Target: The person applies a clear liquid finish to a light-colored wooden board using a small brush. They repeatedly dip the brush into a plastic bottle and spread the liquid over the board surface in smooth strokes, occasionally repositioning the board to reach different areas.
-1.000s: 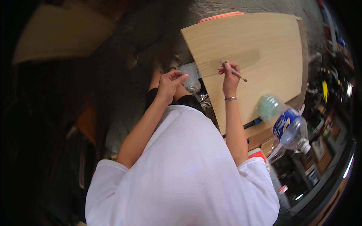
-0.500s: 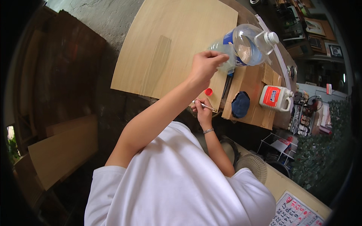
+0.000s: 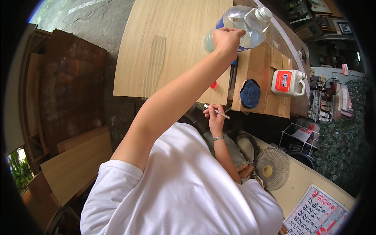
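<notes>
My left hand (image 3: 228,39) reaches across to the large clear plastic bottle (image 3: 254,37), which has a white cap and a blue label. Its thumb and fingers are pinched in front of the bottle; whatever is between them, if anything, does not show. My right hand (image 3: 214,112) stays close to my body, below the board's near edge. It grips a slim pen-like stick (image 3: 222,114) with a whitish tip. Partly behind my left forearm, a small round red cap (image 3: 214,85) sits on the wooden board (image 3: 180,23). Beside the bottle, a pale greenish clear container (image 3: 208,41) is partly hidden.
Right of the board lie a long black tool (image 3: 232,74), a cardboard sheet (image 3: 260,58), a dark blue rounded pad (image 3: 250,94) and a white jug (image 3: 289,82) with a red label. A fan (image 3: 273,168) and a calendar (image 3: 317,211) are at lower right.
My left hand has moved up and away from me, and now overlaps the large bottle in view. The right hand still holds the stick. The whole view has shifted slightly.
</notes>
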`<state>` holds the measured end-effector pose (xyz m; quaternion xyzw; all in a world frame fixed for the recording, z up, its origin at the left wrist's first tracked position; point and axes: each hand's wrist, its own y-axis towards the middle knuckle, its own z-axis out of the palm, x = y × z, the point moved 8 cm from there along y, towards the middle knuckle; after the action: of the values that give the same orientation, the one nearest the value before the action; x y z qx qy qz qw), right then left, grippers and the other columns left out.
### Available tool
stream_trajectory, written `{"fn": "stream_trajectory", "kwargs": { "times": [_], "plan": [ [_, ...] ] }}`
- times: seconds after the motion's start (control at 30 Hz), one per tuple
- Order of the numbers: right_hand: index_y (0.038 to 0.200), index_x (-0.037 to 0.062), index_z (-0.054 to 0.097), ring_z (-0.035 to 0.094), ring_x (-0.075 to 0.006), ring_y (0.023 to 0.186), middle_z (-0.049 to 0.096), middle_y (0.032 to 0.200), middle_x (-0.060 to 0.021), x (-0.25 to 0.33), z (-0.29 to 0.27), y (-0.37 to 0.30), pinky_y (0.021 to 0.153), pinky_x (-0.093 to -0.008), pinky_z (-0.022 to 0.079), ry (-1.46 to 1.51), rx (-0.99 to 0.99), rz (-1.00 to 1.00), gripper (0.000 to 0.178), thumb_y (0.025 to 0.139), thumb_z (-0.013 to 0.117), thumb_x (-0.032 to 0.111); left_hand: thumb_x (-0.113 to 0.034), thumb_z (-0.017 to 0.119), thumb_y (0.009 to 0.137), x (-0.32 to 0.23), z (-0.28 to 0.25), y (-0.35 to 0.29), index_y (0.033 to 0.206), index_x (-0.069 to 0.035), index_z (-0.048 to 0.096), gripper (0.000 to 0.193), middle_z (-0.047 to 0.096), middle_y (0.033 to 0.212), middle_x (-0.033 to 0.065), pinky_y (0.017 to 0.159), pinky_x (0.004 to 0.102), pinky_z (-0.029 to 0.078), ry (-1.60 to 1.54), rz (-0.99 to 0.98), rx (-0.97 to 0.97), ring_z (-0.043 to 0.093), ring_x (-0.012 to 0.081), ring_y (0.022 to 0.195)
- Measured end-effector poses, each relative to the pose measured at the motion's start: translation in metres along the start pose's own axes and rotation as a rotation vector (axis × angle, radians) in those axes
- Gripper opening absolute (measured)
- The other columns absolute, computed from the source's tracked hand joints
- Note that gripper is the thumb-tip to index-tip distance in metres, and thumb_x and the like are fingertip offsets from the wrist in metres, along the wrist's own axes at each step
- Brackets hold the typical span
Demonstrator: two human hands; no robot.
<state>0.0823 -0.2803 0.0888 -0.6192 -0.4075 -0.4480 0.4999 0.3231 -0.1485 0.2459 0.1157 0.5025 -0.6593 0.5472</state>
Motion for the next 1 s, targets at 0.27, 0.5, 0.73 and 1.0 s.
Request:
{"fn": "stream_trajectory", "kwargs": {
  "times": [0.27,0.5,0.73,1.0],
  "plan": [
    [0.094,0.0008,0.055,0.062,-0.0094,0.064,0.065,0.076,-0.0063,0.012,0.005,0.006,0.057,-0.0223,0.050,-0.008,0.028,-0.062,0.018,0.099,0.058,0.017,-0.010,0.084,0.071,-0.007,0.010,0.002,0.091,0.005,0.063,0.033,0.063,0.082,0.0133,0.056,0.0324,0.047,0.086,-0.065,-0.044,0.060,0.0192,0.070],
    [0.095,0.0008,0.055,0.062,-0.0096,0.063,0.065,0.074,-0.0071,0.012,0.005,0.004,0.056,-0.0217,0.049,-0.035,0.014,-0.044,0.015,0.099,0.057,0.015,-0.013,0.080,0.078,-0.019,0.016,-0.003,0.102,0.004,0.066,0.032,0.066,0.093,0.0101,0.060,0.0319,0.053,0.015,-0.072,0.205,0.061,0.0165,0.076],
    [0.094,0.0009,0.056,0.063,-0.0097,0.064,0.065,0.074,-0.0066,0.013,0.011,0.010,0.056,-0.0212,0.050,-0.041,0.043,-0.037,0.014,0.099,0.057,0.014,-0.018,0.078,0.081,-0.007,-0.077,-0.025,0.107,0.000,0.066,0.033,0.068,0.094,0.0076,0.061,0.0288,0.052,-0.008,0.064,0.128,0.062,0.0128,0.074],
    [0.096,0.0000,0.055,0.065,-0.0107,0.067,0.065,0.076,-0.0068,0.003,0.033,0.025,0.057,-0.0224,0.052,-0.083,0.126,0.021,0.013,0.098,0.058,0.013,-0.024,0.074,0.087,0.093,-0.357,-0.085,0.102,-0.006,0.065,0.025,0.064,0.087,0.0010,0.059,0.0232,0.046,0.161,0.025,-0.507,0.057,0.0083,0.071]
  ]
}}
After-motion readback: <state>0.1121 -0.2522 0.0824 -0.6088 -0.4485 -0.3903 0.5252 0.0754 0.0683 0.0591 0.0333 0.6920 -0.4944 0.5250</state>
